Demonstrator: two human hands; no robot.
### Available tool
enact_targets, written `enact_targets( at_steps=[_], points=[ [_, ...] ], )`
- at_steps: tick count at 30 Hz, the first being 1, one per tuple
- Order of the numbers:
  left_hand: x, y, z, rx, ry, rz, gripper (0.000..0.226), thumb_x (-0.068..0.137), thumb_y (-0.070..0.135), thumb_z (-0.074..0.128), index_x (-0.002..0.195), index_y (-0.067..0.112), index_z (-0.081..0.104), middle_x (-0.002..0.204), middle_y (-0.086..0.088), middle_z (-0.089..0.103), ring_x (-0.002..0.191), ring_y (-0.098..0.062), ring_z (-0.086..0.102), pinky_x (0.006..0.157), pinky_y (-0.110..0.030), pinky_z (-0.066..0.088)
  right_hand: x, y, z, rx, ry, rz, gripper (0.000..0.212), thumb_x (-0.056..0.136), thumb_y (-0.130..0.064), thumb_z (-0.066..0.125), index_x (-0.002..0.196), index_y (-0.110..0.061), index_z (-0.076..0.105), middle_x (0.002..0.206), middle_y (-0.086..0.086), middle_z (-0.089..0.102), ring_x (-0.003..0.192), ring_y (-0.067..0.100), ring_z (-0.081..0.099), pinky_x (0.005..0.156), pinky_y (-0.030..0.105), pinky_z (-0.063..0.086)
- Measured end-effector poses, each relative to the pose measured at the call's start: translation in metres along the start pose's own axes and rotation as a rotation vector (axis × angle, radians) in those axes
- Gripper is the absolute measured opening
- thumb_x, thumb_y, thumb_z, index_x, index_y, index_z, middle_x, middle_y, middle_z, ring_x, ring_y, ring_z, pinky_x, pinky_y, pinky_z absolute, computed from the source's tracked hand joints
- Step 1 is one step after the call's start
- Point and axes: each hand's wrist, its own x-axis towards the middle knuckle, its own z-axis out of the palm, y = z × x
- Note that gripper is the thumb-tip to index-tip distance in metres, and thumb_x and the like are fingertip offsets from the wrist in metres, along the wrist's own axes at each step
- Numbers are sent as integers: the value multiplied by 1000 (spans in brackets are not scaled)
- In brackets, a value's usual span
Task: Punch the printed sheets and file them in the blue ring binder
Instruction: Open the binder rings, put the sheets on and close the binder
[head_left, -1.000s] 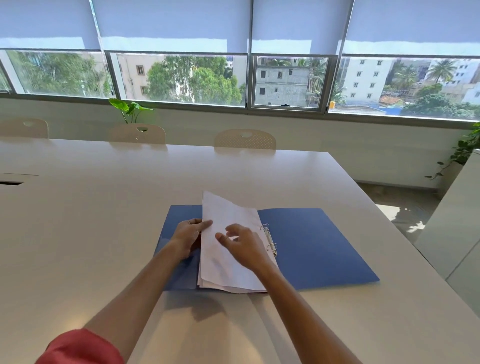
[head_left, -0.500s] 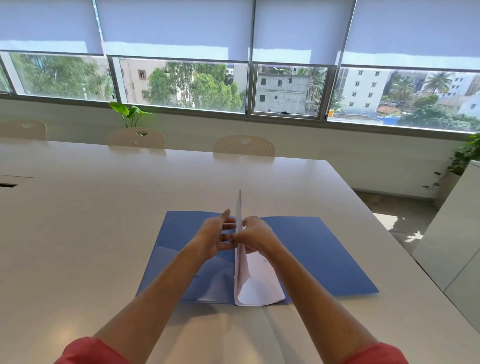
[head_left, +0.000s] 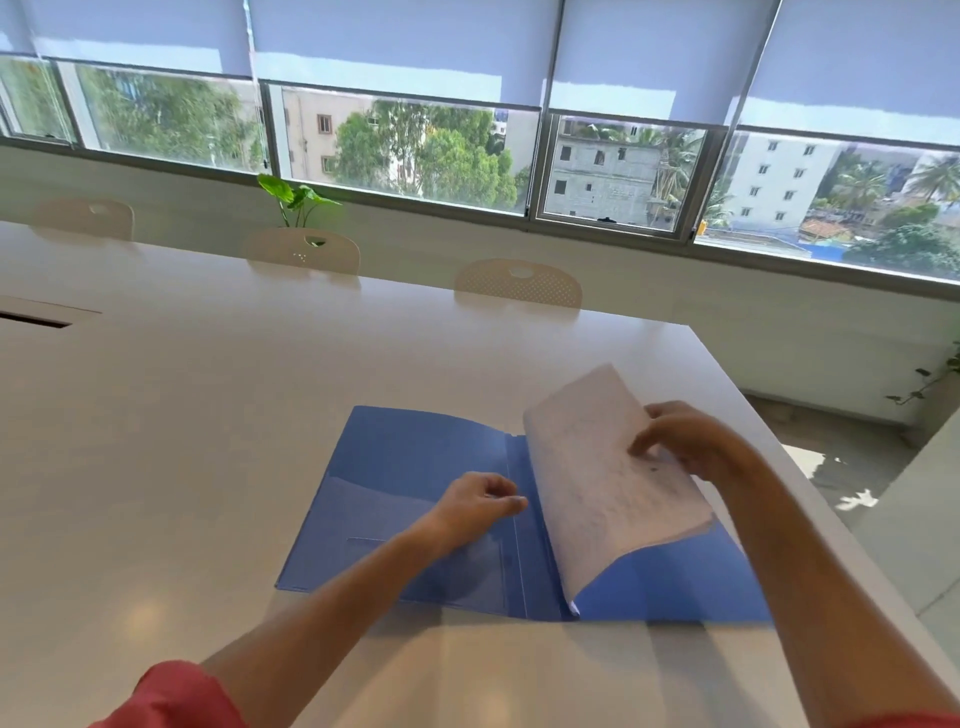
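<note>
The blue ring binder (head_left: 405, 499) lies open and flat on the white table (head_left: 208, 415). A stack of printed sheets (head_left: 597, 499) is hinged at the binder's spine and curves over its right half, part-way down. My right hand (head_left: 680, 441) grips the sheets' upper right edge, fingers on top. My left hand (head_left: 478, 501) rests on the left inside cover next to the spine, fingers curled and holding nothing. The binder's rings are hidden under the paper.
Three pale chair backs (head_left: 519, 283) line the table's far edge below a long window. A green plant (head_left: 296, 200) stands behind the middle chair. The table's right edge (head_left: 769, 431) drops to the floor close to the binder.
The sheets have swung from the binder's left half, through upright, over to the right half. My right hand went with them; my left hand let go and settled by the spine.
</note>
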Motion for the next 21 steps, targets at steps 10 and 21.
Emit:
enact_targets(
  at_steps=[10, 21],
  points=[
    [17, -7, 26, 462, -49, 10, 50, 89, 46, 59, 132, 23, 53, 128, 4, 61, 118, -16, 56, 107, -41, 36, 10, 70, -43, 79, 84, 173, 30, 72, 18, 59, 97, 5, 69, 98, 21, 67, 86, 38, 65, 92, 47, 51],
    [21, -2, 50, 677, 61, 24, 52, 86, 66, 47, 129, 37, 52, 120, 9, 59, 112, -14, 56, 94, -42, 30, 12, 130, -28, 20, 101, 220, 25, 81, -13, 74, 100, 0, 66, 94, 20, 70, 83, 33, 69, 67, 37, 54]
  ],
)
